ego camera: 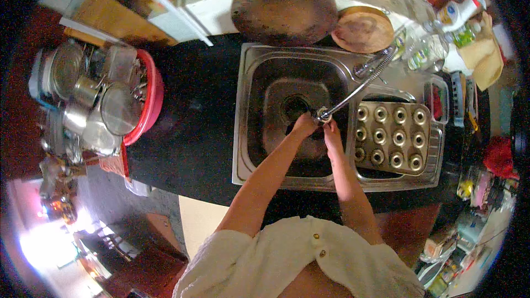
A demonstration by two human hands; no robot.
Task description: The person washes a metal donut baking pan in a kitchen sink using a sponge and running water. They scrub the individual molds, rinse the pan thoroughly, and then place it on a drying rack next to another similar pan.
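Observation:
My left hand [305,125] and my right hand [332,133] are close together over the stainless steel sink basin [273,140]. Both are right at the spray head [324,115] of a flexible spring-hose faucet [364,83]. The head covers some of my fingers, and I cannot tell whether they grip it or are just beneath it. A dark patch lies by my left fingers, too dim to make out as an object or shadow. The round drain [295,106] shows behind my left hand. On the drainboard at the right lies a metal ring-mould baking pan [389,128].
A red plastic tub [154,103] heaped with pots, lids and containers stands at the left on the black countertop [194,120]. Behind the sink lean a large dark round board [285,8] and a smaller wooden one [362,30]. Bottles [420,56] crowd the back right corner.

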